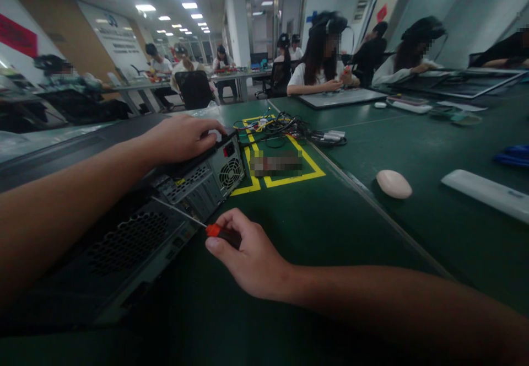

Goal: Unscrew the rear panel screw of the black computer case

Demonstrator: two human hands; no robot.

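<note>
At left of frame: dark, box-shaped computer case (pixel 132 236), with metal panel perforated in a honeycomb pattern; round, ringed fan grille (pixel 230 173) near center. Underneath: smooth green tabletop (pixel 297 233), marked with flat yellow tape (pixel 291 180) in angular outlines. Upper center: tangle of thin cables (pixel 285 125). Right of center: pale, glossy, pebble-shaped object (pixel 393 184).

Center of frame: screwdriver (pixel 214 231), with slim straight shaft, bright red collar and dark handle, angled up-left across case; tip contact not determinable. Right hand (pixel 252 253): closed around handle, thumb alongside. Left hand (pixel 184 137): laid on case's upper edge, fingers bent; firmness of hold not determinable.
</note>
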